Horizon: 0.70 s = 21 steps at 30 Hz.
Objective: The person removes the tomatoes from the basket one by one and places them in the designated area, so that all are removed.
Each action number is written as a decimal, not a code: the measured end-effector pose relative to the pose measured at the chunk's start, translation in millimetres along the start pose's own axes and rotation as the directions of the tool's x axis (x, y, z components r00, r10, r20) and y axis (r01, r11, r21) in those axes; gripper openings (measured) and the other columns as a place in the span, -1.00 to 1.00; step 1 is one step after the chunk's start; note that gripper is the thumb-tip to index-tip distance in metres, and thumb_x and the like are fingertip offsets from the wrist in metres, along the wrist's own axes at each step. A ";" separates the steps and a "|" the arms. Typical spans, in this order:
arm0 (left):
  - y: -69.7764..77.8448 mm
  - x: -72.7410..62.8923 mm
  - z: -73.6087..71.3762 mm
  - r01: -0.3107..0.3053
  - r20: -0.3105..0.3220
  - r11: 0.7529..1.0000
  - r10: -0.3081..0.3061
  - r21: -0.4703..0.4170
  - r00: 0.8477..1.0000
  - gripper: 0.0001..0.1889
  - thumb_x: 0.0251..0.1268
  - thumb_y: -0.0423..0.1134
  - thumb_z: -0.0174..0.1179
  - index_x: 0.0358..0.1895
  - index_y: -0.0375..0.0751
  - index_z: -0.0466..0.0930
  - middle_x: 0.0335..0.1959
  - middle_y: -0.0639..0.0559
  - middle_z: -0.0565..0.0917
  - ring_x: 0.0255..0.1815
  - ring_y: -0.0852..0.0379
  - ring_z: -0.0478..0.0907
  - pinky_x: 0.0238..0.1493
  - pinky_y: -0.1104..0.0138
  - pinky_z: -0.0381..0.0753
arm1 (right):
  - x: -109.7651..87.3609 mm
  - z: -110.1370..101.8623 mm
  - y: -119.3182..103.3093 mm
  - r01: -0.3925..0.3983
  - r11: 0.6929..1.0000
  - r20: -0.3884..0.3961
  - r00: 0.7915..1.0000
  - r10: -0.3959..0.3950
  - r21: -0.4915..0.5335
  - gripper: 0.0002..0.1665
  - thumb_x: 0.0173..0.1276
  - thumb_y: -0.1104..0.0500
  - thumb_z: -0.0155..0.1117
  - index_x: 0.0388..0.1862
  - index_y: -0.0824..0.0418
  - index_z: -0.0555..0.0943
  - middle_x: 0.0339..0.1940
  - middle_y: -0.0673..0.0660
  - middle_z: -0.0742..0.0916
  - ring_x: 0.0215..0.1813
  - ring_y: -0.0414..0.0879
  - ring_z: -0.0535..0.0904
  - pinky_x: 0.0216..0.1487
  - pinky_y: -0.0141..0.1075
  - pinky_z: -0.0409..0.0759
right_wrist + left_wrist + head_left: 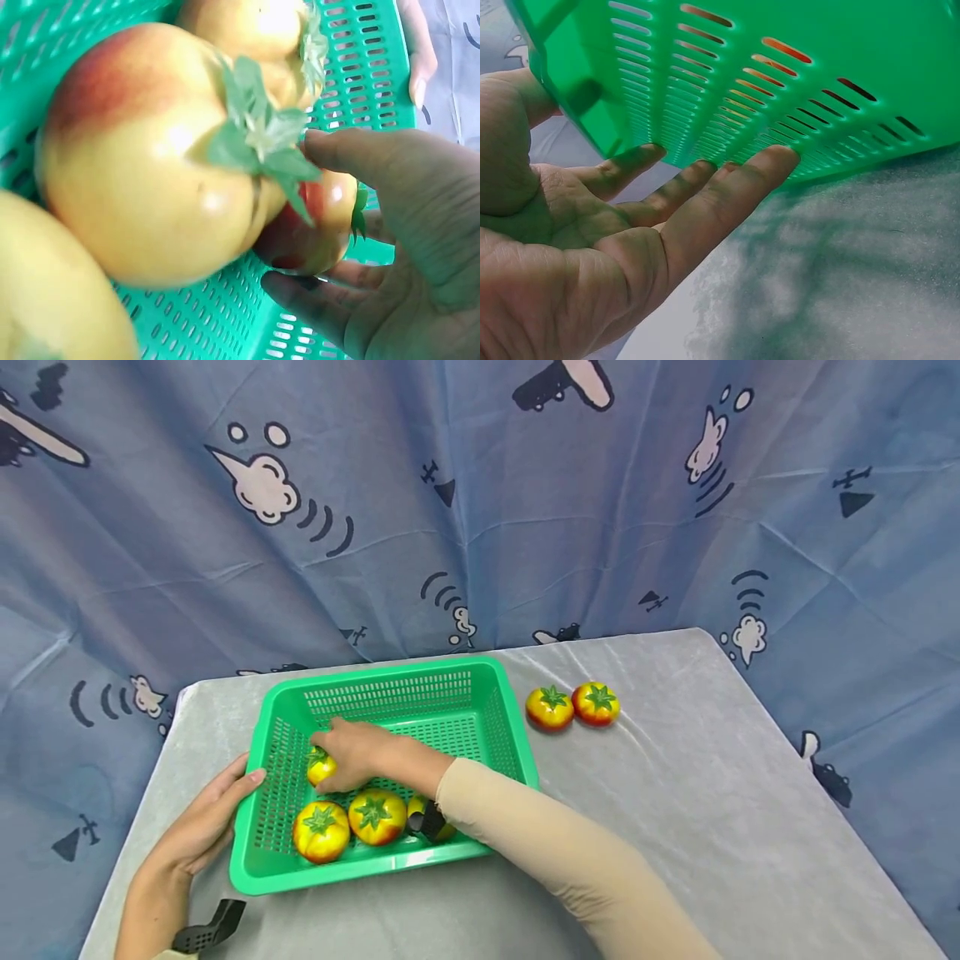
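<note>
A green slotted plastic basket [382,672] sits on the table, with my left hand [206,817] at its left side. That thumb hooks over the rim, and the fingers [727,199] lie against the outside wall. Inside the basket, my right hand [356,753] grips a yellow-red tomato [321,768] with a green leafy top near the left wall. In the right wrist view, thumb and fingers curl round this tomato [315,225]. Along the basket's near side are a tomato [321,832], another tomato [377,817], and one partly hidden by the black wrist camera [429,821].
Two more tomatoes, a left one [550,708] and a right one [596,704], lie side by side on the pale tablecloth [675,793], right of the basket. A blue patterned curtain [480,527] hangs behind the table.
</note>
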<state>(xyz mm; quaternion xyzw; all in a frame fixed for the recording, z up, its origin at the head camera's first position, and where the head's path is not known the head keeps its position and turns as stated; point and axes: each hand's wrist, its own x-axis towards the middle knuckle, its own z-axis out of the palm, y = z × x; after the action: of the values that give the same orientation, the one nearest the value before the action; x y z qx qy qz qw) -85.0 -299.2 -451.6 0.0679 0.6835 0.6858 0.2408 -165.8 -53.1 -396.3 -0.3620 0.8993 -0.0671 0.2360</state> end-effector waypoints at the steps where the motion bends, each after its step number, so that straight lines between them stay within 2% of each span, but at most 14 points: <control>1: 0.0 0.2 0.2 -0.001 0.001 1.000 0.001 0.000 1.000 -0.27 0.82 -0.15 -0.23 0.71 -0.37 -0.41 0.17 0.35 0.68 0.14 0.20 0.75 0.04 0.19 0.82 | -0.4 -0.2 1.8 0.003 1.000 0.001 1.000 -0.003 0.003 -0.11 0.50 -0.28 0.31 0.69 -0.08 0.29 0.68 0.15 0.39 0.63 0.01 0.42 0.57 -0.16 0.50; 7: 0.5 1.1 -0.1 -0.018 0.014 1.000 0.018 -0.006 1.000 -0.27 0.82 -0.16 -0.25 0.70 -0.40 -0.44 0.17 0.30 0.68 0.13 0.19 0.74 0.04 0.20 0.83 | -8.8 -4.5 13.2 0.037 0.999 -0.011 0.999 -0.037 0.024 -0.14 0.48 -0.17 0.39 0.66 -0.02 0.33 0.60 0.14 0.47 0.52 0.00 0.52 0.44 -0.18 0.60; 15: -2.1 1.8 -1.0 -0.024 0.033 1.000 0.024 -0.017 0.999 -0.27 0.82 -0.16 -0.27 0.69 -0.42 -0.46 0.16 0.24 0.70 0.12 0.16 0.76 0.04 0.18 0.83 | -28.7 -10.3 27.2 0.068 0.996 -0.048 0.997 -0.066 0.052 -0.17 0.46 -0.06 0.43 0.62 0.03 0.37 0.44 0.16 0.54 0.23 -0.05 0.61 0.16 -0.25 0.68; 21: -2.6 0.6 -0.9 -0.021 0.025 1.000 0.021 -0.016 0.999 -0.27 0.82 -0.15 -0.27 0.69 -0.43 -0.46 0.16 0.24 0.70 0.12 0.15 0.75 0.05 0.18 0.83 | -48.4 -16.2 31.5 0.078 0.995 -0.095 0.993 -0.071 0.070 -0.17 0.44 -0.05 0.45 0.62 0.01 0.38 0.46 0.16 0.54 0.18 -0.08 0.61 0.11 -0.26 0.67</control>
<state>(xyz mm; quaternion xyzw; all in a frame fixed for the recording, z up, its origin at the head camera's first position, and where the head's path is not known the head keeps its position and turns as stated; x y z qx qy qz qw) -85.3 -299.8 -454.3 0.0818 0.6743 0.6927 0.2425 -162.6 2.1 -373.0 -0.3829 0.8921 -0.1256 0.2045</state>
